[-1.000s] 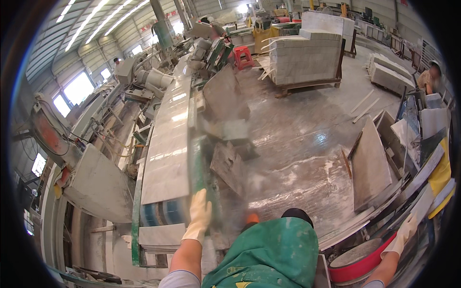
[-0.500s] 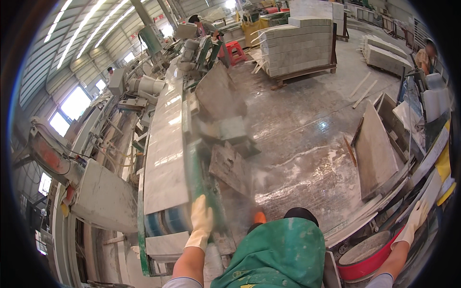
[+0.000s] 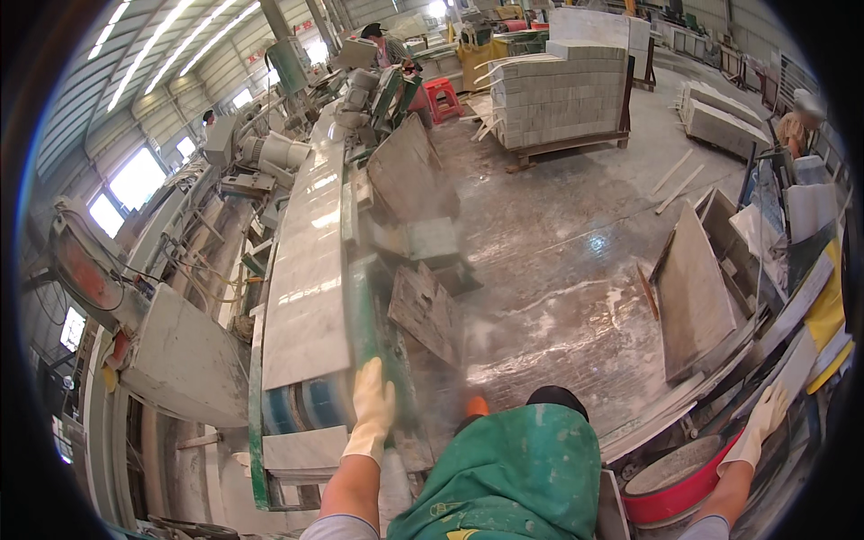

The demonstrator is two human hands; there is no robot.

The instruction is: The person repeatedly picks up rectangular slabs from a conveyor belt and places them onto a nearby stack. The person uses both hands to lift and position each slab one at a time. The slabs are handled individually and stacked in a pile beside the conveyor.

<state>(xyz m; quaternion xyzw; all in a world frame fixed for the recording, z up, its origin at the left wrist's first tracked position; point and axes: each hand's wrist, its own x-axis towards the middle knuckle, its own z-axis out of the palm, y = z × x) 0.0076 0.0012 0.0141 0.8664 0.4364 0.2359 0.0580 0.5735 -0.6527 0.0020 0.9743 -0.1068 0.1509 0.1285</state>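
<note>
My left hand (image 3: 371, 409), in a pale rubber glove, lies with outstretched fingers along the green side rail (image 3: 367, 324) of a long conveyor machine. Just left of it, a long polished stone slab (image 3: 306, 297) lies on the conveyor. A shorter stone piece (image 3: 306, 450) sits at the near end, with blue rollers (image 3: 310, 407) showing between the two. On the far right my right hand (image 3: 760, 423), gloved alike, reaches over a red round tub (image 3: 670, 504). Its fingers are extended at the end of a narrow pale strip (image 3: 796, 367); whether they touch it is unclear.
A green apron (image 3: 513, 477) covers my front. Stone offcuts (image 3: 427, 310) lean beside the conveyor. Right of the wet floor (image 3: 558, 315) stands a tilted slab (image 3: 697, 297). Stacked blocks (image 3: 562, 99) rest on a pallet farther off. Other people (image 3: 796, 130) are in the background.
The view has shifted slightly. My right hand appears a little lower and farther left, while my left hand stays by the green rail.
</note>
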